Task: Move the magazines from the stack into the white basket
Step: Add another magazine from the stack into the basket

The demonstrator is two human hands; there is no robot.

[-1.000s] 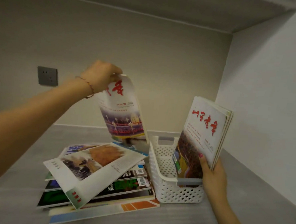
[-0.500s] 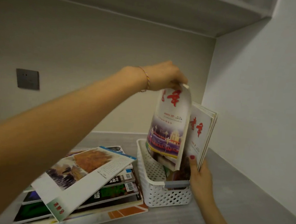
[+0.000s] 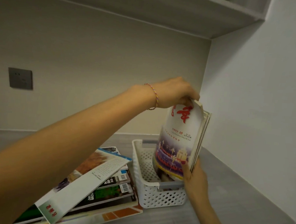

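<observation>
Left hand (image 3: 177, 94): pinches top edge of front magazine (image 3: 176, 141), upright in white basket (image 3: 157, 197), at 3 o'clock of stack (image 3: 94, 183). Right hand (image 3: 194, 177): grips lower edge of upright magazines (image 3: 203, 132) just behind. Stack's top magazine (image 3: 86, 179): tilted, askew.

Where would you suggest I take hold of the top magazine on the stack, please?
Grip the top magazine by its raised right edge, coming from the basket side. It lies tilted and askew on the stack, so that edge overhangs and leaves room for fingers beneath.
</observation>
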